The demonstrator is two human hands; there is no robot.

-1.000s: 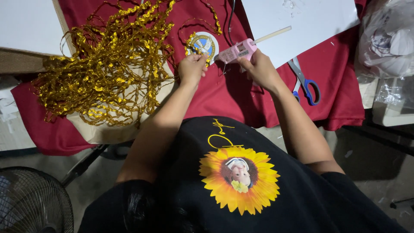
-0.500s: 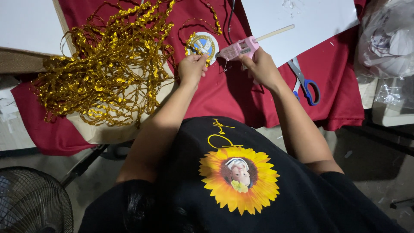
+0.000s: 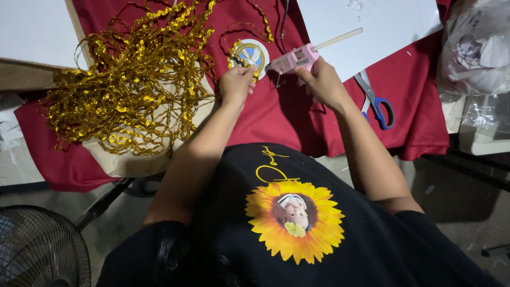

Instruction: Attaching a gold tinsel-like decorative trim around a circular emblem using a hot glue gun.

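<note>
Glue gun (image 3: 294, 58) gripped right hand (image 3: 324, 82); left hand (image 3: 235, 84) pinching badge (image 3: 249, 53).

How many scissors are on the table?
1. The blue-handled scissors lie on the red cloth, just right of the right hand with the pink glue gun. Others could hide under the gold trim pile.

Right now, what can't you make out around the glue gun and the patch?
Head view only:
- Glue gun nozzle tip: too small to tell whether it touches the round patch.
- Gun handle and trigger: hidden inside the right hand.
- Patch's lower edge: covered by the left hand.
- Gold trim: top cut off by the frame edge.
</note>
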